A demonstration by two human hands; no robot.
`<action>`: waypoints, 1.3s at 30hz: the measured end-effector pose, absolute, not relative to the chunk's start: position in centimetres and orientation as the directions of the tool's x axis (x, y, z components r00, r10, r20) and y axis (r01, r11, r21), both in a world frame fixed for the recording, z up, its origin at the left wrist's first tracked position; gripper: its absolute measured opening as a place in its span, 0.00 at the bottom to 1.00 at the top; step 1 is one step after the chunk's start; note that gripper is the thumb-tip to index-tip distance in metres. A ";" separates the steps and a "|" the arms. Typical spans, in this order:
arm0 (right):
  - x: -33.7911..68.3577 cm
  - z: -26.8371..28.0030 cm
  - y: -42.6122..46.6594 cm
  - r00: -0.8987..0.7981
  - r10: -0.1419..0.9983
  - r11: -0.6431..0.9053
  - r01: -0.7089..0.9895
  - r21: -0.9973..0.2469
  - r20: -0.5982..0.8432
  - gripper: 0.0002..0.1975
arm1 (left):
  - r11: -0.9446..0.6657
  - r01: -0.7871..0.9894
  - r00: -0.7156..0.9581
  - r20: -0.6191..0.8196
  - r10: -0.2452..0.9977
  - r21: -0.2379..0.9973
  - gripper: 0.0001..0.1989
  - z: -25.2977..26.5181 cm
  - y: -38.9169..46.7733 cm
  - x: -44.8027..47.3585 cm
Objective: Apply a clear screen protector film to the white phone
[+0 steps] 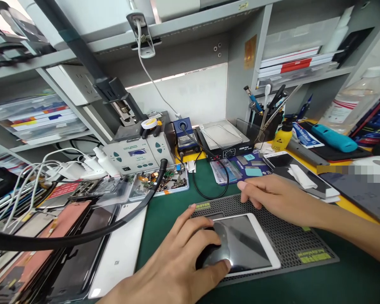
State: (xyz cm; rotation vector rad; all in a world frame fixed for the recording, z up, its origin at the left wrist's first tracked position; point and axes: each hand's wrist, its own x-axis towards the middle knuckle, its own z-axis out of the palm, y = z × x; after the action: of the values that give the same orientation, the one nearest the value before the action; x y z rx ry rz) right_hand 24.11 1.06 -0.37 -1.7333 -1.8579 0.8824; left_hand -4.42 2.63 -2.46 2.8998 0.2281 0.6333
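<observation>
A white-framed tablet (250, 242) with a dark, glossy screen lies on a grey honeycomb-patterned mat (299, 236). My left hand (183, 257) rests over the tablet's left end, fingers spread and fingertips on the screen, covering that part of the frame. Just beyond the tablet's far edge, my right hand (269, 192) hovers above the mat. Its fingers are curled in and drawn together, and no object shows between them.
At left, phone and tablet parts surround a white back cover (122, 249). A thick black hose (114, 228) arches over them. Behind are a parts tray (180, 185), a rework station (139, 154) and a heating plate (224, 139). A yellow bottle (281, 137) stands right.
</observation>
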 end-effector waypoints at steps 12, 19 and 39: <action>24.0 -0.4 1.2 -0.107 0.989 0.005 0.715 -0.699 -0.102 0.26 | -0.955 0.156 0.935 0.274 0.225 0.251 0.21 -1.8 2.4 -4.6; 24.1 -0.6 1.1 -0.113 0.990 0.023 0.738 -0.674 -0.090 0.28 | -0.910 0.281 0.931 0.144 0.335 0.305 0.34 -0.6 2.0 -3.7; 23.9 -0.2 1.0 -0.133 0.990 0.063 0.710 -0.701 -0.047 0.25 | -0.835 0.474 0.865 0.032 0.502 0.279 0.27 0.6 2.1 -2.8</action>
State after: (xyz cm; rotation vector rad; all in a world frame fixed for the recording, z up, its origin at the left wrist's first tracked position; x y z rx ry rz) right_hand 23.89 1.00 -0.19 -1.6907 -1.8966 0.8226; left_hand -2.81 2.10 0.57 2.7756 0.7400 0.1514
